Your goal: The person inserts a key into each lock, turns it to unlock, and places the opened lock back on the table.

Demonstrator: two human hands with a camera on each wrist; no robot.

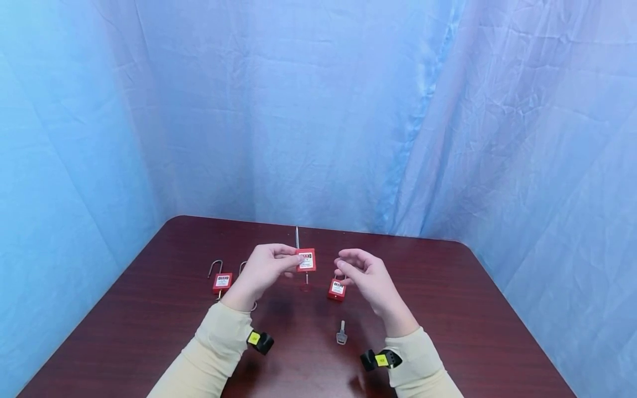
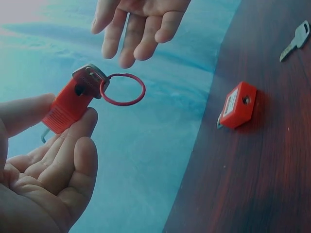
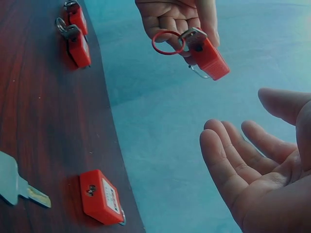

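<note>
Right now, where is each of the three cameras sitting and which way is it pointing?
Head: on the head, facing forward and down at the table; both sleeved arms show, left hand holding a red padlock, right hand open.
Left wrist: beside the left palm, facing across to the right hand's fingers.
Right wrist: beside the right palm, facing back at the left hand.
Shared: all three show the held padlock, the padlock lying flat and the loose key.
</note>
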